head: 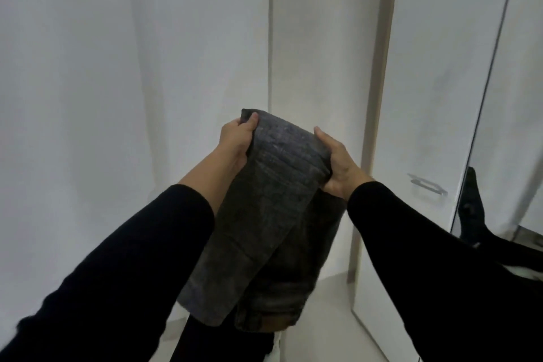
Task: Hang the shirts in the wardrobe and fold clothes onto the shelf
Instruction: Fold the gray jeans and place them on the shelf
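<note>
While gripped by both hands [235, 141] [338, 164], folded dark jeans [273, 214] before white wardrobe doors [426, 97].

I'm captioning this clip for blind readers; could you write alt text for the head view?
Two hands in black sleeves hold up a folded pair of dark grey jeans by its top fold, the left hand and right hand gripping either side. Behind are white wardrobe doors, one with a metal handle.
</note>
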`<state>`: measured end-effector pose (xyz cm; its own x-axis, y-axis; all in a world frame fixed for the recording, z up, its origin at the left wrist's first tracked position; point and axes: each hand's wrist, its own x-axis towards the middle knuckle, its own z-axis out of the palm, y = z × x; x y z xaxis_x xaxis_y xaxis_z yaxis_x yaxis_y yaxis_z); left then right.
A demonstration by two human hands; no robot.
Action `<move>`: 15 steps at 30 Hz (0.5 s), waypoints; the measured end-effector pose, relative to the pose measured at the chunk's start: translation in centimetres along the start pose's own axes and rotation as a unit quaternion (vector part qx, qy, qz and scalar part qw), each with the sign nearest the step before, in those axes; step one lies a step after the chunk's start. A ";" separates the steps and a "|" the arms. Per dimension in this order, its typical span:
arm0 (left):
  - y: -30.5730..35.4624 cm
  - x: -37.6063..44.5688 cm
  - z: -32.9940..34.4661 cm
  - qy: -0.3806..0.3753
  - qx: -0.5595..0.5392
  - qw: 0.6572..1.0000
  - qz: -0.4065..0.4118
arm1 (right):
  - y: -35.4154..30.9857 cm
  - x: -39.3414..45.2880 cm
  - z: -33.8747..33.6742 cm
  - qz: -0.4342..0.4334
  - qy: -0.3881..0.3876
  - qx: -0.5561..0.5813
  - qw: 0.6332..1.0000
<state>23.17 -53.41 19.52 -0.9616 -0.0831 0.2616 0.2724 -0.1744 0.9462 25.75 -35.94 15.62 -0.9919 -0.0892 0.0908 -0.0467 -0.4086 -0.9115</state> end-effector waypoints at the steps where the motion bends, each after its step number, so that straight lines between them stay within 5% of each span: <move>1: 0.1 0.1 0.6 0.007 0.006 1.000 0.003 | 0.0 -0.1 -0.2 0.003 0.003 0.019 1.000; 5: 0.4 0.4 1.2 0.027 0.017 0.999 -0.010 | -0.1 -0.6 -1.0 0.008 0.004 0.081 0.997; 9: 0.7 0.9 0.0 0.025 0.033 0.998 -0.038 | 0.2 -1.1 -1.3 0.026 -0.039 -0.057 0.997; 15: 0.8 1.0 -3.1 -0.075 0.151 0.984 -0.051 | -0.4 -0.2 -0.4 -0.037 0.034 -0.107 0.993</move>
<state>22.57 -56.67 19.90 -0.9837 0.0686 0.1660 0.1737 0.1274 0.9765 25.91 -35.41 15.84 -0.9900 -0.0012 0.1408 -0.1375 -0.2081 -0.9684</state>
